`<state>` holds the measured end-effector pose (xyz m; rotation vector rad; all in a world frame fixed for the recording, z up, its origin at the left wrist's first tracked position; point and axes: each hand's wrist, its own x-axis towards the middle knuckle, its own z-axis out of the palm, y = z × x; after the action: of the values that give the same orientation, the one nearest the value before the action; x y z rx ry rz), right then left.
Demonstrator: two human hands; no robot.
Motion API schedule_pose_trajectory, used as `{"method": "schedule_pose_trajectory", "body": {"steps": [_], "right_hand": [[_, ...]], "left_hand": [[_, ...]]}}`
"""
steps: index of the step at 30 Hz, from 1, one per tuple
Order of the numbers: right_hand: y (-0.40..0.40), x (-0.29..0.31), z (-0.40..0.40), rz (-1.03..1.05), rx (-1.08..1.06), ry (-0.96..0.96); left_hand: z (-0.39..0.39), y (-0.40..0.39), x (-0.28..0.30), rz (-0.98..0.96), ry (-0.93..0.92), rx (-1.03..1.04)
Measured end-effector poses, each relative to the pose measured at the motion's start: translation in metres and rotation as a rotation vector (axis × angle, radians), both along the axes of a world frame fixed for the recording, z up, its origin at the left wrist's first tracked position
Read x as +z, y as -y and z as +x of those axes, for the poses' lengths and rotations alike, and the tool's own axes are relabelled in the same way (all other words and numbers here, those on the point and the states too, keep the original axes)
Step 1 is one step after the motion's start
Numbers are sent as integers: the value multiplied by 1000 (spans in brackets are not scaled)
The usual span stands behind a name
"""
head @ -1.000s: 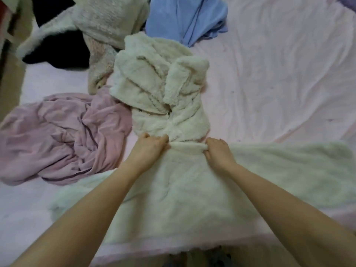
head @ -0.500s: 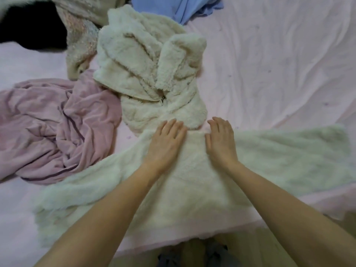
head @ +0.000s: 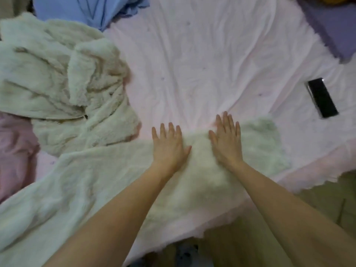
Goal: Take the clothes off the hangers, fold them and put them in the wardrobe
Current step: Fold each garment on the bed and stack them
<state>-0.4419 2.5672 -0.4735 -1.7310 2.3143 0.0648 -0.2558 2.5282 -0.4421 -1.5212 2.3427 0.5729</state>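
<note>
A wrinkled pale pink bed sheet [head: 202, 60] covers the mattress that fills most of the view, its near edge falling away at 6 o'clock to a yellowish floor. Across the near part of the bed lies the long, flat, cream-white plush garment [head: 92, 182], its long axis running from 8 o'clock up to 3 o'clock, so nearly crosswise to the person's forearms. Both hands lie flat on it near its far edge, fingers straight and pointing to 12 o'clock, gripping nothing: the left hand [head: 168, 146] sits towards the middle of the strip, and the right hand [head: 227, 140] is just beside it, its fingertips reaching over the edge onto the sheet. The short free end of the plush extends to 3 o'clock of the right hand, so that hand is nearer for folding that end in; the much longer run stretches to 8 o'clock of the left hand. The pile looks thick, soft and limp, likely to fold bulkily and spring back unless pressed. At 10 o'clock a crumpled cream fleece jacket [head: 63, 89] heaps up, touching the strip. A rumpled mauve garment [head: 13, 151] lies at 9 o'clock, a blue cloth [head: 90, 10] at 11 o'clock, a purple cloth [head: 331, 29] at 1 o'clock, and a black rectangular phone [head: 322, 97] at 2 o'clock, well apart from the hands.
</note>
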Motion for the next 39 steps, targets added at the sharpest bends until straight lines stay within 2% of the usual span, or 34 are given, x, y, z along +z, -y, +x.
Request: {"method": "schedule_pose_trajectory", "body": {"steps": [3,5,7,11,15,17,20,23,25,28,30,32,36,39], "right_hand": [[-24,16,-60,-61,-62,0],[-37,21,-115,-65,-212,-33],[-45,17,-142,34,-356,-15],[-53,0,-188,207,-585,287],[-48,-9,-192,120,-673,528],[-46,-11,-186,56,-620,544],[-41,2,-203,-22,-466,310],[-39,14,-240,-60,-471,89],[-45,12,-252,-52,-524,36],[-57,1,-241,-6,-446,103],[-60,1,-231,-13,-434,189],[-58,8,-221,-43,-465,275],[-47,41,-209,-146,-541,460],[-33,69,-181,-199,-540,608]], "left_hand": [[-84,-11,11,137,-161,-225],[-131,-27,3,187,-149,-364],[-144,-37,-13,210,-60,-409],[-175,-36,-38,212,91,-340],[-191,-33,-46,219,149,-307],[-192,-37,-46,208,162,-286],[-198,-41,-41,125,27,-301],[-196,-43,-46,-69,-161,-502],[-190,-42,-55,-48,-92,-587],[-190,-39,-69,57,104,-555],[-197,-38,-69,88,138,-570],[-193,-37,-60,95,88,-606],[-163,-53,-30,0,-131,-666],[-157,-87,-16,67,-85,-647]]}}
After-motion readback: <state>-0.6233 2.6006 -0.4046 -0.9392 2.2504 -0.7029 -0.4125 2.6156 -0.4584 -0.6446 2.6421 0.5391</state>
